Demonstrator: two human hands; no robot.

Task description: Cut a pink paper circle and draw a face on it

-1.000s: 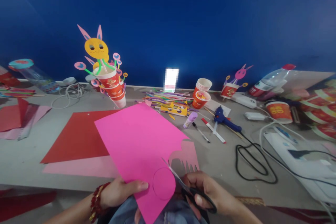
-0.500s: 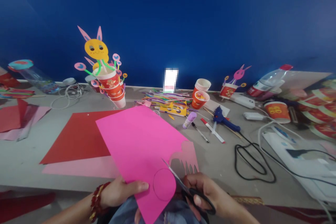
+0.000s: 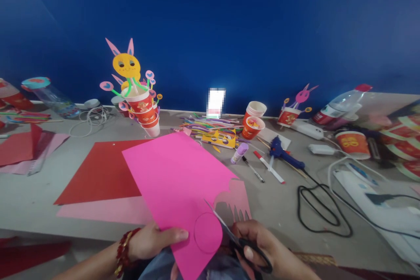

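As far as blur allows, the scissors (image 3: pixel 239 242) point forward-left, axis diagonal.

Near the middle, the left hand (image 3: pixel 152 240) holds the sheet (image 3: pixel 173 175) from the left; the right hand (image 3: pixel 262 238) has scissors (image 3: pixel 226 227) at its right side. Farther off on the tabletop (image 3: pixel 272 201), sticks (image 3: pixel 210 121) lie between the cup tower (image 3: pixel 144 106) on the left and the filled cup (image 3: pixel 252 133) on the right. The glue gun (image 3: pixel 281 151) lies right of the sheet, its cord (image 3: pixel 299 205) nearer.

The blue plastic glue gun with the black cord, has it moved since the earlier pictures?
No. The glue gun lies in the same place beside the slim white red-ended marker; only the camera view shifted.
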